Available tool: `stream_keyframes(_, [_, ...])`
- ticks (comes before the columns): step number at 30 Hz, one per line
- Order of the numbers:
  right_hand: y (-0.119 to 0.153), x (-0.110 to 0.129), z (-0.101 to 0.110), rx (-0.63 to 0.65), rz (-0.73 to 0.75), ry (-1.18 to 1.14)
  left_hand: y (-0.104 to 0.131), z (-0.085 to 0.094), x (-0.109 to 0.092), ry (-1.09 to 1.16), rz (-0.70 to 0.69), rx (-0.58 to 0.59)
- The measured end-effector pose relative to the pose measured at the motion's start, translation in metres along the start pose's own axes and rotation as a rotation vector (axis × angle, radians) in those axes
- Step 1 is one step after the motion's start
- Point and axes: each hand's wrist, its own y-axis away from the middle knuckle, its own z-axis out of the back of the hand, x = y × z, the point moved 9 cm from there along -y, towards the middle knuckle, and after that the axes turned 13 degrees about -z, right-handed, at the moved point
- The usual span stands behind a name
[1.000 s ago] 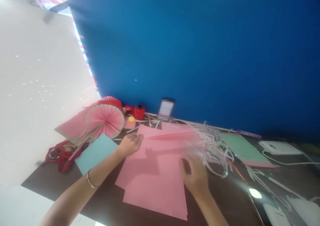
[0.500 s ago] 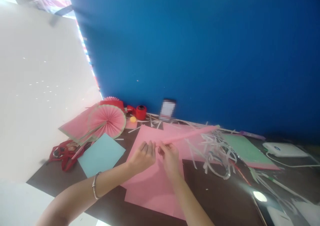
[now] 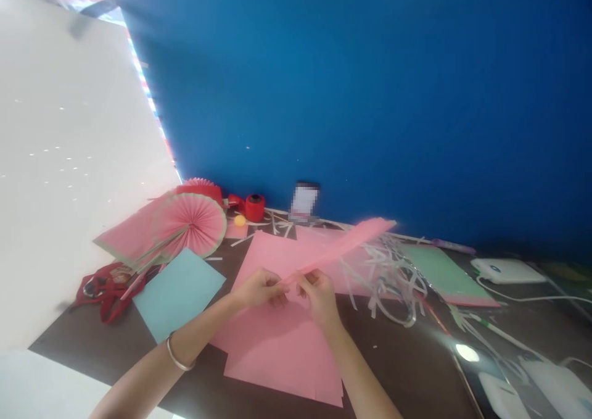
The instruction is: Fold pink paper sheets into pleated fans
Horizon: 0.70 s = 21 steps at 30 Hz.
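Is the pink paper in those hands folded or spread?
Folded: the pink strip, held by the left hand and right hand, is narrow there, wider toward its far end.

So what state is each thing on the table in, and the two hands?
Folded pink paper: narrow near the hands, wider at the far end
Left hand: pinching its near end
Right hand: pinching it alongside
Pink sheets: flat, overlapping
Round fan: spread open
Blue sheet: flat
White strips: loosely tangled
Purple pen: lying down
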Motion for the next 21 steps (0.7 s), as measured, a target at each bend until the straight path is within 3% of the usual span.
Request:
stream_keyframes(6, [-0.004,0.0,0.022,-0.047,-0.006,-0.088,0.007,-0.002,0.001,0.051,0.03,0.031])
stream_keyframes(14, [-0.007,0.018,0.051,-0.179,-0.025,-0.24,0.02,-0.004,0.012,0.083,0.067,0.031])
stream_keyframes(21, [-0.014,0.04,0.076,-0.26,0.085,-0.311,0.035,-0.005,0.012,0.076,0.114,0.068])
